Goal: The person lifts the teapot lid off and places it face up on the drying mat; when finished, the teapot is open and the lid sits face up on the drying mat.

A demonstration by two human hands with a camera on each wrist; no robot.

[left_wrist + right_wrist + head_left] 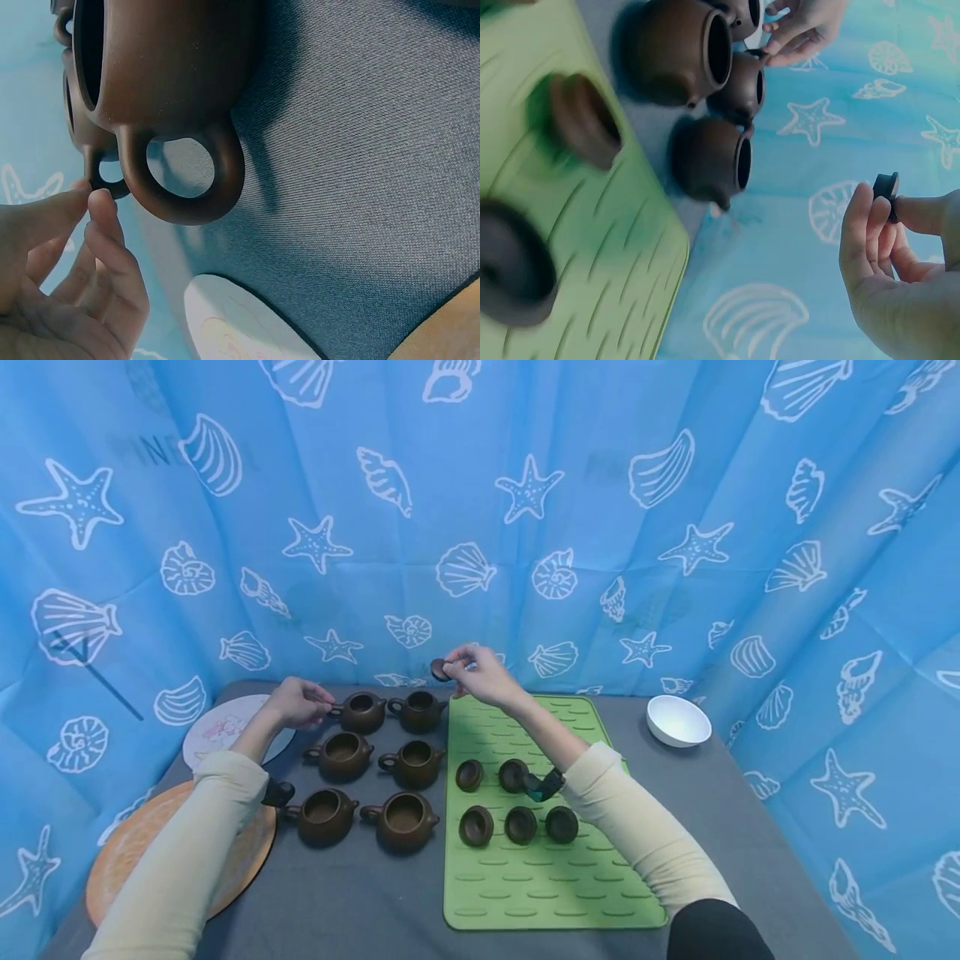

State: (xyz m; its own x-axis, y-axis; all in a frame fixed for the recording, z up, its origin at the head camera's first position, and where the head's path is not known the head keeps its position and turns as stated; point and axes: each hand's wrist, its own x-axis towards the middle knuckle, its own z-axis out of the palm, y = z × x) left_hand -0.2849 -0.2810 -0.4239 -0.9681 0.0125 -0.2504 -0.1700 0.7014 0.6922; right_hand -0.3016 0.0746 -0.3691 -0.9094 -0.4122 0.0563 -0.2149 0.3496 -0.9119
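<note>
My left hand pinches the handle of a brown clay teapot at the back of the left column, thumb and forefinger meeting on the loop. This teapot is partly hidden behind a nearer one in the left wrist view. Above the back of the table, my right hand holds a small brown teapot lid between thumb and fingertips. Edge-on, the same lid shows in the right wrist view. Beside the gripped teapot stands another lidless teapot, its handle on the left.
More lidless teapots stand in two columns on the grey tablecloth. Several lids lie on a green mat. A white bowl is at right, an orange round mat and a white disc at left. A blue curtain hangs behind.
</note>
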